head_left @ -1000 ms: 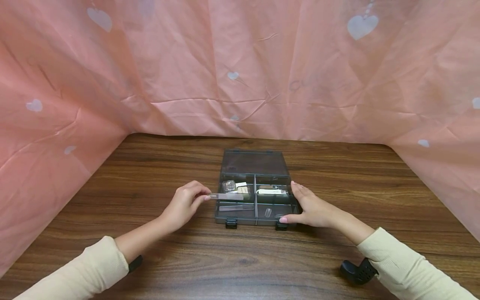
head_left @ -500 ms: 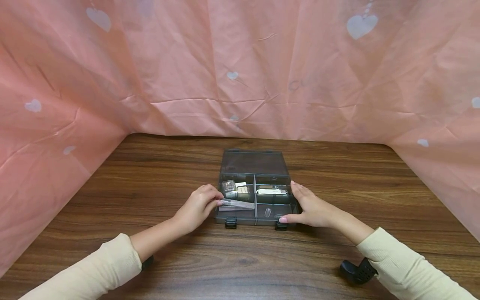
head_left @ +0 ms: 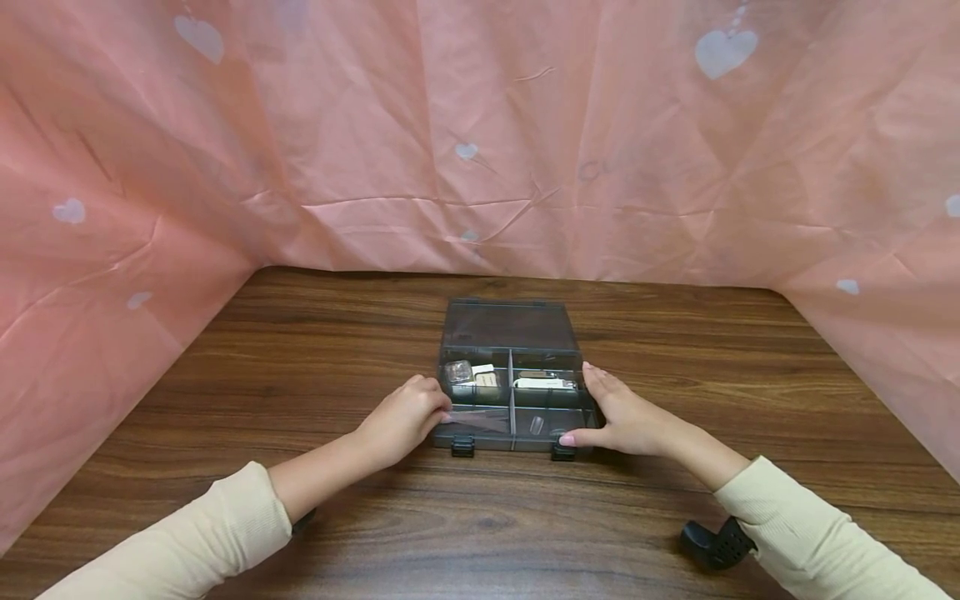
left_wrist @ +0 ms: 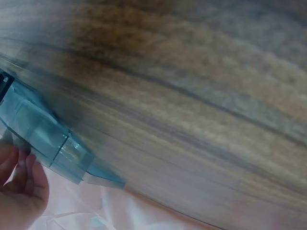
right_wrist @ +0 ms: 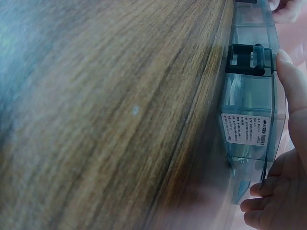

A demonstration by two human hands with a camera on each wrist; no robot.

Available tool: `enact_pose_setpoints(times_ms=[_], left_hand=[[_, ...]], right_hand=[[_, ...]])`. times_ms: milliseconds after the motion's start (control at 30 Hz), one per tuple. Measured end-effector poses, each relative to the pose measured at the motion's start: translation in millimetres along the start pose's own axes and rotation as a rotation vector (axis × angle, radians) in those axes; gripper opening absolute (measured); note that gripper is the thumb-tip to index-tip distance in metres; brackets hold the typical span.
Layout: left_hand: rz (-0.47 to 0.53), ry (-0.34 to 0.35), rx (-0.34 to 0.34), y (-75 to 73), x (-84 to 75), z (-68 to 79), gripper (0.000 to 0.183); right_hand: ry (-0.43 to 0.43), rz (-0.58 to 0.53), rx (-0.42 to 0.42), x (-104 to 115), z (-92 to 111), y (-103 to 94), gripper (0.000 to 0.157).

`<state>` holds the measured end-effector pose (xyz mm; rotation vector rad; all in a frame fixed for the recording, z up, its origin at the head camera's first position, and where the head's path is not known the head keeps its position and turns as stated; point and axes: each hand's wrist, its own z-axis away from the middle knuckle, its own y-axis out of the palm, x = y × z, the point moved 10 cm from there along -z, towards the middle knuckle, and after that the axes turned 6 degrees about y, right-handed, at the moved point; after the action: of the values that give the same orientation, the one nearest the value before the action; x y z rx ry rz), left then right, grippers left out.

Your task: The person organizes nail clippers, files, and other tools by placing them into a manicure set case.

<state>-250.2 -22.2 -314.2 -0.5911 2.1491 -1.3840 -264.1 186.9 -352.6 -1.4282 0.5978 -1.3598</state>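
Observation:
A smoky translucent compartment box (head_left: 487,442) lies on the table with its lid (head_left: 510,325) folded back. My left hand (head_left: 408,419) is at the box's left wall, thumb and fingers pinching the end of a thin, clear flat strip (head_left: 491,417). This strip lies low in the front left compartment, crossing a similar strip there; the pinched end is hidden by the fingers. My right hand (head_left: 626,414) holds the box's right front corner, thumb on the front rim near a black latch (head_left: 562,451), fingers along the right side. In the right wrist view, the fingers curl at the box wall (right_wrist: 249,96).
The back left compartment has a small clear case (head_left: 457,372) and cream-coloured pieces (head_left: 486,379). A white nail clipper (head_left: 543,383) lies at back right. A small clear piece (head_left: 537,425) sits front right. Pink cloth (head_left: 480,167) surrounds the wooden table (head_left: 480,517).
My left hand has moved right and down, lowering the clear strip from above the box into the front left compartment. My right hand stays on the box.

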Motion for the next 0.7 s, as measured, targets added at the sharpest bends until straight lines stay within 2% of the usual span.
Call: enact_pose_setpoints(times_ms=[267,467,700], left_hand=[[-0.017,0.051,0.177,8.2,-2.8,-9.9,0.008],[-0.012,0.067,0.213,9.1,-2.8,-13.9,0.010],[-0.008,0.052,0.211,8.5,-2.0,-13.5,0.008]], right_hand=[[0.006,-0.006,0.012,-0.4,0.6,0.7,0.112],[0.007,-0.004,0.015,-0.7,0.9,1.3,0.113],[0.006,-0.001,0.012,-0.5,0.7,0.5,0.113]])
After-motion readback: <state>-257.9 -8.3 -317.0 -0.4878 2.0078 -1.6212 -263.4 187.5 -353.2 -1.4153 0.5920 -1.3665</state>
